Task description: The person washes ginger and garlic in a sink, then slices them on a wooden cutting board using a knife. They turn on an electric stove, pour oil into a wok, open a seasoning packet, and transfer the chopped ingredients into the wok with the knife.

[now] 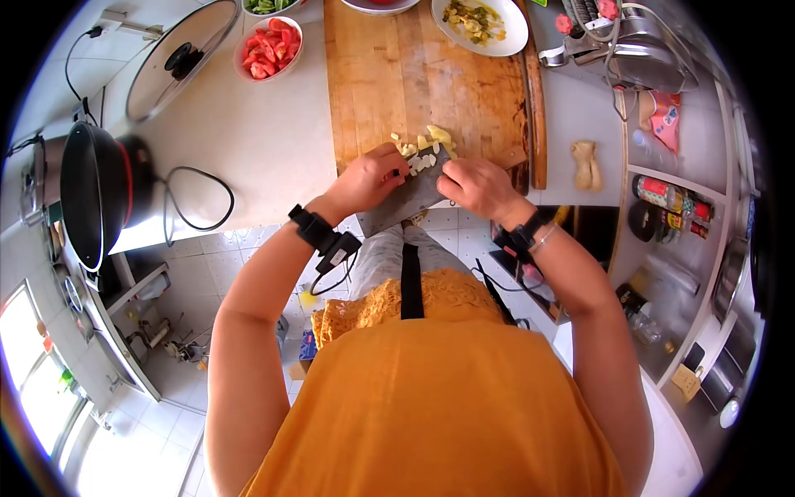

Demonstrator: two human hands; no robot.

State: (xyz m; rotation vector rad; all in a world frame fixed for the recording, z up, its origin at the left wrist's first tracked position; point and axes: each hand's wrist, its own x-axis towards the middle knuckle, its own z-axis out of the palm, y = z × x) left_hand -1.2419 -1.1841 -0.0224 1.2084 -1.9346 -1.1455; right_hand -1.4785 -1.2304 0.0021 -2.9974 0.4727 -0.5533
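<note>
My right hand (479, 189) is closed on a cleaver (406, 201), whose broad blade is tilted over the front edge of the wooden cutting board (397, 74). Pale slices that look like garlic (424, 159) lie on the blade. My left hand (370, 180) is at the blade's left side, fingers curled together close to the slices; what they pinch, if anything, is hidden. Just beyond the blade, yellowish chopped pieces (439, 134) lie on the board.
A bowl of cut tomatoes (272, 50) stands left of the board, near a glass lid (166, 79). On the board's far end is a plate of chopped greens (480, 25). A black pan (91, 195) stands at left; a ginger root (585, 166) lies at right.
</note>
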